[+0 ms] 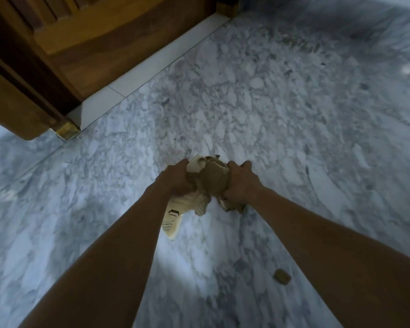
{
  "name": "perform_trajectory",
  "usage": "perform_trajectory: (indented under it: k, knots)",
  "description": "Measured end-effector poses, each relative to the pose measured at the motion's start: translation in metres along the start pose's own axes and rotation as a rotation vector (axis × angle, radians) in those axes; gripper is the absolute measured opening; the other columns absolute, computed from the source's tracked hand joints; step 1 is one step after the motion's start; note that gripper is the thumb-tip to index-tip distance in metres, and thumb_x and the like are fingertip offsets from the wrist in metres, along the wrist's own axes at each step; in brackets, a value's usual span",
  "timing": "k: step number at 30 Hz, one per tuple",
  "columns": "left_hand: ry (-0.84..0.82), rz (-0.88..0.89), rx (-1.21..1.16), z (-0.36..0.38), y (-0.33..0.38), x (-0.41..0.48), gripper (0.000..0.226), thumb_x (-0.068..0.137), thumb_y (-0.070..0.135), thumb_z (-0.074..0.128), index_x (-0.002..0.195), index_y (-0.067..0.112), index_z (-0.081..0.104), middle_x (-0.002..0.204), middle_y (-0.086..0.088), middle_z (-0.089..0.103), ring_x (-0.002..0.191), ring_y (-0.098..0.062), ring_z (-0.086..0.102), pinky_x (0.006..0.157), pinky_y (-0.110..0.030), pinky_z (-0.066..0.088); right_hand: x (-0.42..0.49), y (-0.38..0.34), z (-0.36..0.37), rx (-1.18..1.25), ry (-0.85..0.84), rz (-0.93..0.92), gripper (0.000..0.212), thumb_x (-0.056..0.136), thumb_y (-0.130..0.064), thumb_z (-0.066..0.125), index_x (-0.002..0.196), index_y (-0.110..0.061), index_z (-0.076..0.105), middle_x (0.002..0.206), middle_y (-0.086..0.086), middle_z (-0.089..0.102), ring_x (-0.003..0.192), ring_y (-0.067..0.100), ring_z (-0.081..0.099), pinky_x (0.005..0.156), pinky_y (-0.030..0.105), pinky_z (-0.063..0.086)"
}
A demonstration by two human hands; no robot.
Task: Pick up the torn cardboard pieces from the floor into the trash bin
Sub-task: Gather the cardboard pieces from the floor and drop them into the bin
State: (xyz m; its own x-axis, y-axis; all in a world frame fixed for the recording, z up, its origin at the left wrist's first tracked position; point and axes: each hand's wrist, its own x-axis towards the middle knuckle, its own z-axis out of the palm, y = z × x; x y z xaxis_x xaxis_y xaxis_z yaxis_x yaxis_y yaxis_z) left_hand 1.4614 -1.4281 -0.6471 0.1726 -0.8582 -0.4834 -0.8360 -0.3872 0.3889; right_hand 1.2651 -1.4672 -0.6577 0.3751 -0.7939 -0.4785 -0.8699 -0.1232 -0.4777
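Both my hands clutch one bundle of torn cardboard pieces (210,183) above the grey marble floor, in the middle of the view. My left hand (179,179) grips the bundle's left side and my right hand (240,183) grips its right side. Pale torn strips hang down below my left hand. One small brown cardboard scrap (281,277) lies alone on the floor at the lower right, beside my right forearm. No trash bin is in view.
A wooden door (85,36) and its frame fill the upper left, with a white threshold strip (152,65) along its base. Grey-white marble floor (294,114) spreads to the right and toward me.
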Motion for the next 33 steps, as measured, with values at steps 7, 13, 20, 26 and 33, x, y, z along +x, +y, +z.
perform_trajectory:
  k: [7, 13, 20, 26, 33]
  knots:
    - [0.09, 0.001, -0.358, 0.02, -0.019, -0.032, 0.068, 0.073, 0.032, 0.084, 0.118, 0.026, 0.033, 0.103, -0.001, 0.06, 0.092, -0.021, 0.062, 0.073, -0.036, 0.051, -0.039, 0.024, -0.034, 0.133, 0.038, -0.084, 0.055, 0.08, -0.021, 0.079, 0.117, -0.016, 0.038, 0.091, 0.007, 0.061, 0.077, 0.025, 0.061, 0.06, 0.034, 0.049]
    - [-0.098, 0.116, -0.373, 0.028, 0.009, -0.055, 0.074, 0.055, 0.059, 0.082, 0.119, 0.026, 0.064, 0.109, 0.007, 0.071, 0.102, -0.015, 0.067, 0.09, -0.042, 0.055, -0.134, 0.072, -0.082, -0.094, -0.329, -0.025, 0.031, 0.07, -0.026, 0.087, 0.092, -0.022, 0.066, 0.088, -0.006, 0.067, 0.083, 0.014, 0.065, 0.071, 0.023, 0.048]
    - [-0.148, 0.179, -0.352, 0.038, 0.038, -0.064, 0.076, 0.057, 0.052, 0.084, 0.124, 0.023, 0.063, 0.118, 0.003, 0.069, 0.109, -0.019, 0.064, 0.095, -0.041, 0.053, -0.186, 0.107, 0.004, -0.18, -0.255, -0.086, 0.048, 0.071, -0.026, 0.083, 0.112, -0.018, 0.06, 0.111, 0.001, 0.051, 0.099, 0.022, 0.058, 0.076, 0.027, 0.04]
    - [-0.132, 0.131, -0.339, 0.052, 0.024, -0.063, 0.084, 0.053, 0.057, 0.084, 0.126, 0.023, 0.061, 0.118, 0.002, 0.069, 0.109, -0.02, 0.064, 0.095, -0.044, 0.053, -0.183, 0.102, 0.026, -0.278, -0.146, -0.066, 0.053, 0.064, -0.036, 0.086, 0.108, -0.023, 0.06, 0.106, 0.0, 0.065, 0.096, 0.021, 0.063, 0.074, 0.033, 0.052]
    - [-0.133, 0.146, -0.332, 0.061, 0.028, -0.057, 0.093, 0.047, 0.064, 0.078, 0.128, 0.023, 0.058, 0.12, 0.001, 0.067, 0.109, -0.022, 0.064, 0.095, -0.048, 0.053, -0.175, 0.093, 0.025, -0.294, -0.175, 0.073, 0.043, 0.063, -0.028, 0.085, 0.101, -0.024, 0.067, 0.095, -0.001, 0.07, 0.086, 0.02, 0.067, 0.066, 0.03, 0.051]
